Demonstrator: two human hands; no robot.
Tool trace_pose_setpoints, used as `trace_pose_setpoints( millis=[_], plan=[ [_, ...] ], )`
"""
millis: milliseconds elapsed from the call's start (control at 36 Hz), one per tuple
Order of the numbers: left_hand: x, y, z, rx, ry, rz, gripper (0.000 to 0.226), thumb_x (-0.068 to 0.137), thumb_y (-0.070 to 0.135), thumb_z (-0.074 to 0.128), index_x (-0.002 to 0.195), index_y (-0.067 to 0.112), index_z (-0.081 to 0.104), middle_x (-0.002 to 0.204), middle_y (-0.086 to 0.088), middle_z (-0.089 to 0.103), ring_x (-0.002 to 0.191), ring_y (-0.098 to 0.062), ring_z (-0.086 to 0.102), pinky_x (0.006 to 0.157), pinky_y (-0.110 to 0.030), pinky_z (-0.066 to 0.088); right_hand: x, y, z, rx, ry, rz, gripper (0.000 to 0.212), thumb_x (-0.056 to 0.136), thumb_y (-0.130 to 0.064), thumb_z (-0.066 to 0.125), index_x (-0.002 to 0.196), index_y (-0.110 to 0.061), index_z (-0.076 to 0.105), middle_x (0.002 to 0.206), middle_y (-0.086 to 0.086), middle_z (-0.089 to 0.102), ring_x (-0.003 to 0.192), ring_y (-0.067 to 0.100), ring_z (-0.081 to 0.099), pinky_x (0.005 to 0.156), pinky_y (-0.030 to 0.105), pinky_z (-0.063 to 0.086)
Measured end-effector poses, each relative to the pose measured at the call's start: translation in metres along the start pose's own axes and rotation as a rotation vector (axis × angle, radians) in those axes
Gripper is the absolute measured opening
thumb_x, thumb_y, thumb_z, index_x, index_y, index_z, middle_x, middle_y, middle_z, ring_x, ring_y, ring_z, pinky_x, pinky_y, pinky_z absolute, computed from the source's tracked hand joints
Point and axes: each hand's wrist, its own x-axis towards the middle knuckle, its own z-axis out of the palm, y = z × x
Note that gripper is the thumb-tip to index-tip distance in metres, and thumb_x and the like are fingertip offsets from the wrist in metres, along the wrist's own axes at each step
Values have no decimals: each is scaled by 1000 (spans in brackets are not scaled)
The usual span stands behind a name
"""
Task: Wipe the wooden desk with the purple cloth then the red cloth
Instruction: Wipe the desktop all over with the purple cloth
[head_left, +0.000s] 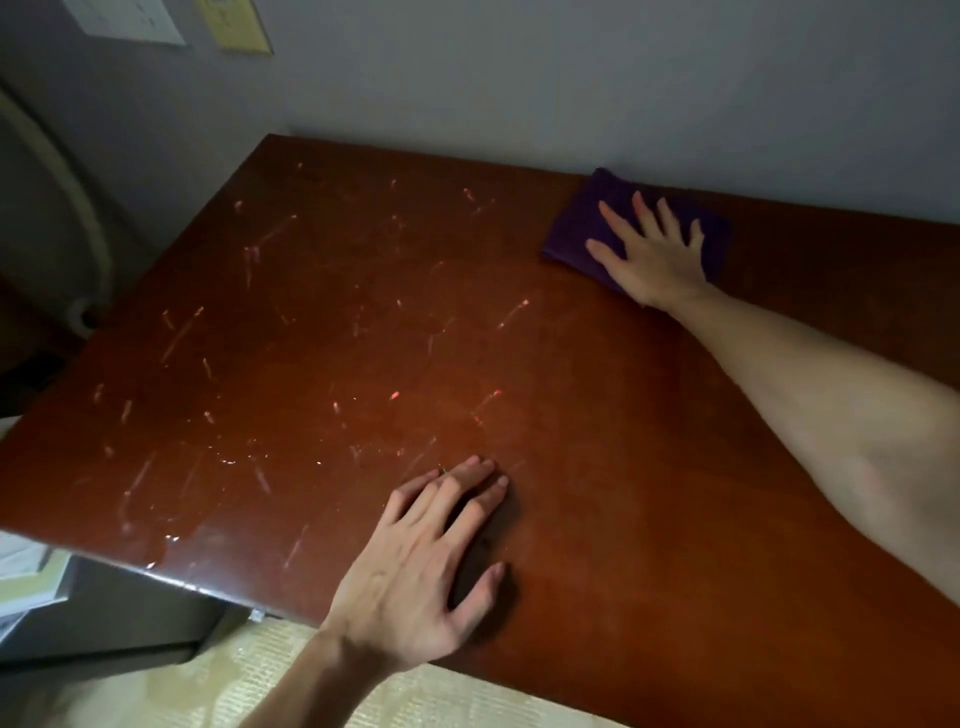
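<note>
The purple cloth (587, 218) lies at the desk's (597, 467) far edge by the wall, under my right hand (652, 254), fingers spread flat. My left hand (415, 571) rests open, empty. Streaks remain; no red cloth visible, so I judge wiping barely begun.
</note>
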Motion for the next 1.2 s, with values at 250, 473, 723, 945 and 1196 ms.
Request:
trace_pose_setpoints(
  millis=[250, 473, 723, 945, 1196],
  plan=[
    [0, -3, 2, 27, 44, 51, 65, 97, 56, 44, 150, 20, 42, 155, 1, 40, 146, -16, 35, 116, -39, 26, -129, -44, 26, -48, 38, -41, 68, 99, -75, 16, 161, -50, 4, 174, -3, -1, 159, 27, -3, 125, 59, 1],
    [-26, -7, -22, -159, 306, -18, 39, 93, 45, 50, 118, 16, 59, 117, -3, 55, 102, -24, 53, 84, -42, 42, -280, -122, 55, -35, 52, -19, 77, 89, -78, 5, 161, -51, 2, 174, -4, -2, 160, 28, -2, 123, 62, 1],
    [-89, -130, -61, 109, 156, -41, 47, 96, 51, 40, 125, 18, 55, 120, -2, 53, 104, -25, 53, 93, -39, 34, -371, -170, 78, -95, 68, -410, 73, 97, -77, 32, 161, -51, 9, 174, -5, 4, 160, 29, 2, 123, 65, 10],
    [-60, -142, -68, 135, 61, 58, 55, 97, 52, 37, 137, 18, 52, 141, -2, 50, 121, -23, 53, 103, -42, 32, -306, -149, 51, -148, -95, -664, 70, 96, -77, 36, 158, -58, 7, 172, -14, -12, 158, 16, -15, 125, 54, -7],
    [-58, -143, -67, 127, 2, 5, 58, 100, 52, 35, 145, 18, 48, 149, -1, 47, 131, -19, 49, 108, -39, 29, -191, -131, 36, -172, -93, -720, 70, 97, -74, 35, 159, -56, 7, 172, -14, -9, 159, 13, -11, 127, 55, 3]
  ],
)
